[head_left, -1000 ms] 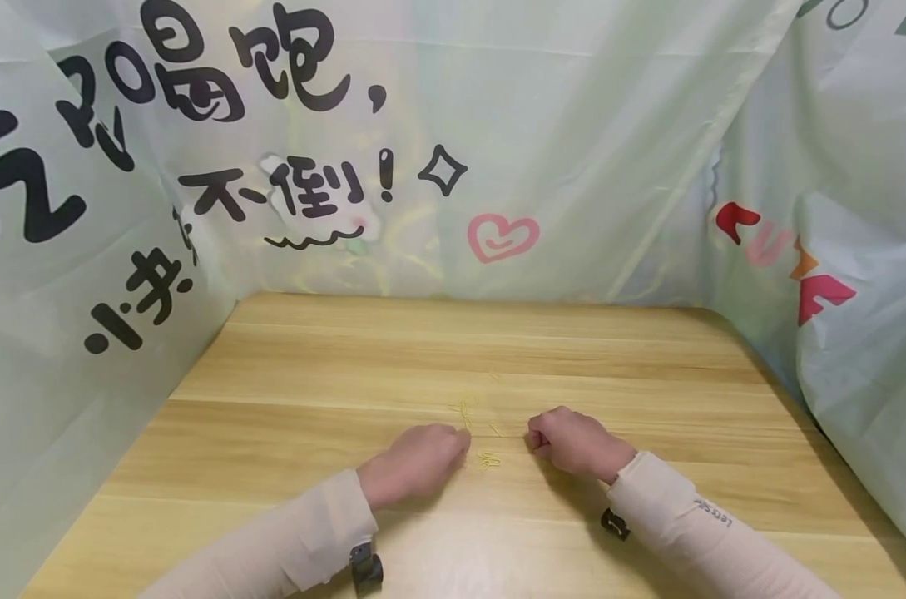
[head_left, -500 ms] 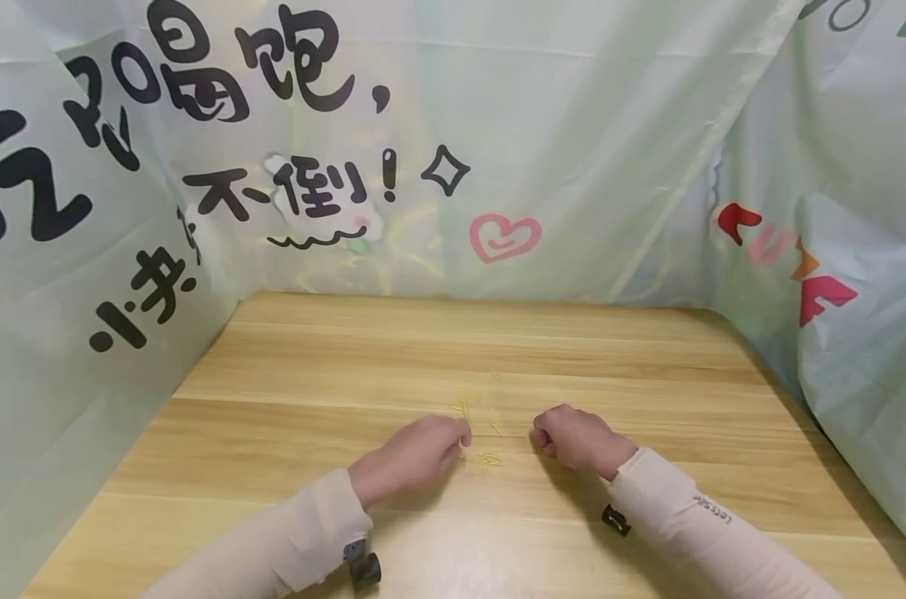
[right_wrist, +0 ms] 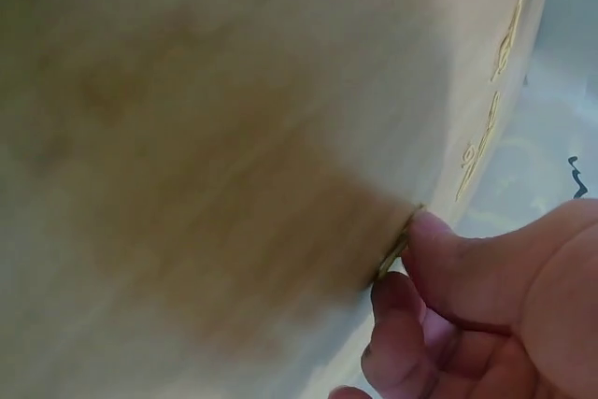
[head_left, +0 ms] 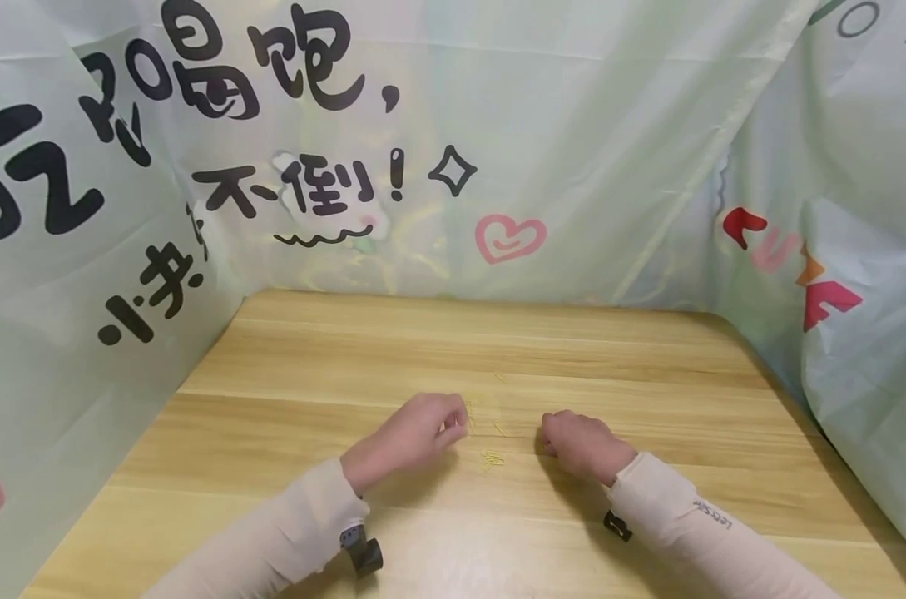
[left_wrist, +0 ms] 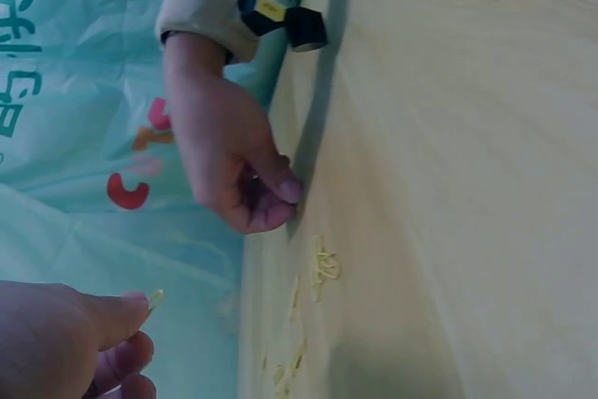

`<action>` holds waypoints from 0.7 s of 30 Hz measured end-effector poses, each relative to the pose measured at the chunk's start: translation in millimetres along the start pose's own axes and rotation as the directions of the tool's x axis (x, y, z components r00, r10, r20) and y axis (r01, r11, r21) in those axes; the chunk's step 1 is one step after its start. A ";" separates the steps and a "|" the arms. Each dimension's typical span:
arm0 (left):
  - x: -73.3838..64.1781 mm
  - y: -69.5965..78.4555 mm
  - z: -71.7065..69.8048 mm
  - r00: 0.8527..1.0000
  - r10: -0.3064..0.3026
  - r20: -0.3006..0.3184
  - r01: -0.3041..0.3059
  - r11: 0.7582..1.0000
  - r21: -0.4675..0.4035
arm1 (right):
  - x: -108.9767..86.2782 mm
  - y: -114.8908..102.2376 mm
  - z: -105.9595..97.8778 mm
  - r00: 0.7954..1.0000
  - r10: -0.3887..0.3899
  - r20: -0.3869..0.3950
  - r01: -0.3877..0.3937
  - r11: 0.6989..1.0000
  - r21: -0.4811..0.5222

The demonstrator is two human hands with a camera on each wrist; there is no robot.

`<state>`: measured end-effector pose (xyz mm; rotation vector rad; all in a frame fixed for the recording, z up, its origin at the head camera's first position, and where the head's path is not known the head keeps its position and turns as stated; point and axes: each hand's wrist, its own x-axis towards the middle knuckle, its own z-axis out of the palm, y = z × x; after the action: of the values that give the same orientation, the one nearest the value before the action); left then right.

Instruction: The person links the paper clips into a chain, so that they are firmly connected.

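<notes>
Between thumb and index finger, my left hand (head_left: pixel 415 437) pinches a small yellow paper clip (left_wrist: pixel 156 300), and in the left wrist view it appears raised off the wooden table (head_left: pixel 333 349). My right hand (head_left: pixel 581 441) is low at the tabletop on the right. Its thumb and forefinger pinch another yellow paper clip (right_wrist: pixel 397 251), held close to the wood. A small pile of yellow paper clips (head_left: pixel 492 458) lies between the hands. Behind it is a single clip (head_left: pixel 501 429), and more loose clips (head_left: pixel 471 414) lie beside the left fingertips, partly covered by them.
One more yellow clip (head_left: pixel 500 377) lies farther back on the table. Printed cloth (head_left: pixel 587 166) hangs along the back and both sides of the table. Each wrist carries a small black camera (head_left: pixel 363 551).
My left hand has lifted and moved away from me, taking a paper clip up from the table. My right hand stays nearly in place. The head view has turned slightly left.
</notes>
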<state>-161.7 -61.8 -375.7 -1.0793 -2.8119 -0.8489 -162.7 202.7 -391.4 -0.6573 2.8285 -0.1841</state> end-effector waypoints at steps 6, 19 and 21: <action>2.6 2.3 -6.7 0.999 -0.035 -0.038 0.033 0.998 -0.046 | -0.4 1.7 1.2 1.000 0.015 -0.023 -0.016 1.000 -0.017; -0.6 3.0 -11.7 0.996 -0.003 -0.093 -0.001 0.999 -0.046 | -3.1 0.0 2.9 1.000 0.008 -0.009 -0.008 1.000 -0.010; -1.4 2.2 -12.0 0.995 -0.003 -0.095 -0.001 0.999 -0.044 | -3.4 2.4 3.3 1.000 -0.007 -0.026 0.007 1.000 0.001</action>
<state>-161.3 -67.3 -364.6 -1.0136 -2.7290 -0.9408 -159.9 206.2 -394.2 -0.6690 2.8508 -0.1967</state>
